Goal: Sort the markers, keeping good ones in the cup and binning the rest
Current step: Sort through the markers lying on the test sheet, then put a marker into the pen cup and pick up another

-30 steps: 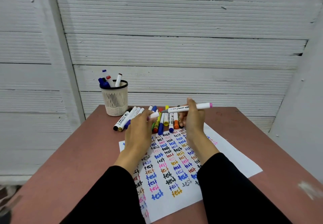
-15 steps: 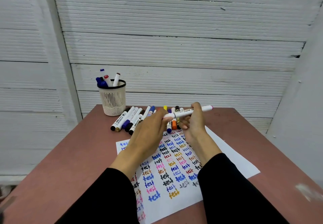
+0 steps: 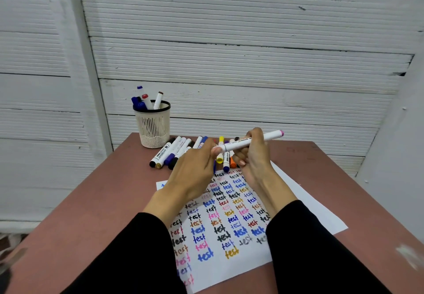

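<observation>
Gripping pink marker (image 3: 263,139) | right hand (image 3: 252,156) mid-barrel | left hand (image 3: 195,170) at cap end

Reddish-brown table (image 3: 96,202), white sheet (image 3: 305,204) covered in coloured "test" scribbles; ribbed white wall (image 3: 229,41) behind

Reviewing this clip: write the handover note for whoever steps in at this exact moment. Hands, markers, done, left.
Right hand grips the pink-tipped white marker level above the table. Left hand pinches its cap end; cap looks seated.
Cup at the table's far left corner holds several markers.
Loose markers lie in a row between cup and the test sheet.
Done: sheet carries many coloured "test" marks.
Left: place the held marker, then test and sort the row. No bin in view.
</observation>
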A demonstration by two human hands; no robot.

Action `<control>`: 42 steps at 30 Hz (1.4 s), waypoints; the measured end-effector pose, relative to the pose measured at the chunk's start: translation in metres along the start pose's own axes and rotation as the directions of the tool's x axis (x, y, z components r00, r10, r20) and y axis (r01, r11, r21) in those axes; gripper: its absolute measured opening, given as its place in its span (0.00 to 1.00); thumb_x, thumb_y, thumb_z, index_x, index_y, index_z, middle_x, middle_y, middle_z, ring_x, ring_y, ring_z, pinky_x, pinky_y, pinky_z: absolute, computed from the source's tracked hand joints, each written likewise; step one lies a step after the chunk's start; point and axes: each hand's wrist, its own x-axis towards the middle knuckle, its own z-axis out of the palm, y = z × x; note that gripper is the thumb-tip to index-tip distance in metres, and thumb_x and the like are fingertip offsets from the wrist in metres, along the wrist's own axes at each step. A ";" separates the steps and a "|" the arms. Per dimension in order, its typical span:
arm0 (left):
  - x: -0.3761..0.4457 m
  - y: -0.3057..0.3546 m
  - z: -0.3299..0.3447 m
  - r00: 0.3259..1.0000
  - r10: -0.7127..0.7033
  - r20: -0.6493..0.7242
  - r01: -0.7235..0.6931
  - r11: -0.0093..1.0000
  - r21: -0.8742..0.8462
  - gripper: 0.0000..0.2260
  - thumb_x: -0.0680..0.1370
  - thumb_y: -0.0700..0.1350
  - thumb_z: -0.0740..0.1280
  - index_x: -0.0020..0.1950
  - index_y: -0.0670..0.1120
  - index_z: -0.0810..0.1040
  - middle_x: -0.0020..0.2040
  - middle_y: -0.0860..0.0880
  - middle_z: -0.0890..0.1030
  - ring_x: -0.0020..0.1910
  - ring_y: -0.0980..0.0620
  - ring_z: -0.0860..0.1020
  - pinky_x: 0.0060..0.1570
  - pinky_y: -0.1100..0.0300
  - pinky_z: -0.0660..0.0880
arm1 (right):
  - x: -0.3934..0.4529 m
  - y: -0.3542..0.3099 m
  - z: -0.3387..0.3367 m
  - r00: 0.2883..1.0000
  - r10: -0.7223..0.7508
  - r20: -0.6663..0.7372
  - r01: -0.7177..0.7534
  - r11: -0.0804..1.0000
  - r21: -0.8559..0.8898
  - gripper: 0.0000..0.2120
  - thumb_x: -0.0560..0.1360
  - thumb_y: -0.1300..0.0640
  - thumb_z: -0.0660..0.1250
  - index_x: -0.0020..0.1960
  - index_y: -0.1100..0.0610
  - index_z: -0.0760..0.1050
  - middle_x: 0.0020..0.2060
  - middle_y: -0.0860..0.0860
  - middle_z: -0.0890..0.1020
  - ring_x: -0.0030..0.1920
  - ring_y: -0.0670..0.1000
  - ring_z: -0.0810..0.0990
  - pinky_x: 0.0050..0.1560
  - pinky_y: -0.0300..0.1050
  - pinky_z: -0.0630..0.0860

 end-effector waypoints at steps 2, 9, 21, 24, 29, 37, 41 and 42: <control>0.001 -0.004 0.002 0.998 -0.019 -0.052 0.012 0.993 -0.119 0.11 0.82 0.57 0.48 0.45 0.55 0.63 0.28 0.52 0.68 0.26 0.52 0.63 0.28 0.53 0.60 | -0.002 0.001 0.001 0.999 0.016 0.034 -0.018 0.999 0.037 0.11 0.78 0.59 0.54 0.37 0.56 0.59 0.17 0.48 0.64 0.18 0.45 0.55 0.20 0.36 0.54; 0.018 -0.006 -0.011 0.898 -0.293 -0.327 0.073 0.834 -0.546 0.03 0.80 0.51 0.63 0.48 0.55 0.75 0.43 0.53 0.83 0.41 0.56 0.82 0.45 0.49 0.79 | 0.000 0.005 -0.007 0.987 0.134 0.085 -0.140 0.987 0.077 0.11 0.77 0.51 0.67 0.49 0.58 0.73 0.35 0.51 0.78 0.27 0.45 0.70 0.26 0.36 0.70; 0.031 -0.032 -0.068 0.597 -0.401 -0.694 0.047 0.882 -0.469 0.07 0.78 0.41 0.69 0.55 0.46 0.81 0.46 0.58 0.81 0.49 0.60 0.81 0.51 0.68 0.76 | 0.014 0.047 -0.023 0.791 -0.061 0.608 0.595 -0.151 -0.789 0.20 0.83 0.51 0.54 0.74 0.48 0.65 0.76 0.50 0.62 0.76 0.51 0.56 0.74 0.49 0.54; 0.048 -0.037 -0.084 0.583 -0.367 -0.725 0.039 0.904 -0.426 0.06 0.78 0.41 0.68 0.54 0.46 0.81 0.43 0.60 0.81 0.44 0.65 0.79 0.49 0.68 0.76 | 0.012 0.049 -0.024 0.825 0.067 0.561 0.564 -0.159 -0.810 0.21 0.84 0.48 0.49 0.76 0.46 0.60 0.78 0.50 0.56 0.78 0.51 0.49 0.76 0.55 0.46; 0.074 -0.039 -0.095 0.578 -0.326 -0.748 0.042 0.928 -0.371 0.07 0.78 0.41 0.67 0.55 0.46 0.81 0.44 0.57 0.80 0.46 0.60 0.79 0.48 0.70 0.75 | 0.008 0.045 -0.023 0.833 0.123 0.539 0.553 -0.166 -0.817 0.21 0.84 0.48 0.47 0.77 0.46 0.59 0.78 0.51 0.56 0.78 0.51 0.49 0.75 0.57 0.43; 0.106 -0.064 -0.098 0.722 -0.317 -0.615 0.394 0.919 -0.011 0.09 0.79 0.48 0.66 0.57 0.50 0.79 0.53 0.53 0.82 0.55 0.51 0.79 0.63 0.52 0.65 | 0.004 0.040 -0.021 0.843 0.154 0.516 0.534 -0.119 -0.837 0.22 0.84 0.47 0.47 0.77 0.46 0.58 0.78 0.51 0.56 0.78 0.51 0.50 0.74 0.59 0.39; 0.106 -0.078 -0.088 0.821 -0.263 -0.506 0.422 0.877 0.230 0.08 0.79 0.48 0.63 0.58 0.49 0.73 0.50 0.50 0.84 0.54 0.46 0.79 0.64 0.47 0.57 | 0.004 0.039 -0.020 0.848 0.170 0.503 0.523 -0.110 -0.845 0.21 0.84 0.47 0.48 0.77 0.46 0.58 0.78 0.51 0.56 0.78 0.51 0.50 0.74 0.59 0.39; 0.105 -0.080 -0.086 0.835 -0.243 -0.494 0.424 0.855 0.297 0.08 0.80 0.48 0.63 0.57 0.48 0.72 0.49 0.49 0.84 0.54 0.45 0.78 0.65 0.46 0.56 | 0.004 0.039 -0.020 0.848 0.174 0.501 0.522 -0.106 -0.846 0.21 0.84 0.47 0.48 0.77 0.46 0.59 0.78 0.51 0.56 0.78 0.51 0.50 0.74 0.59 0.39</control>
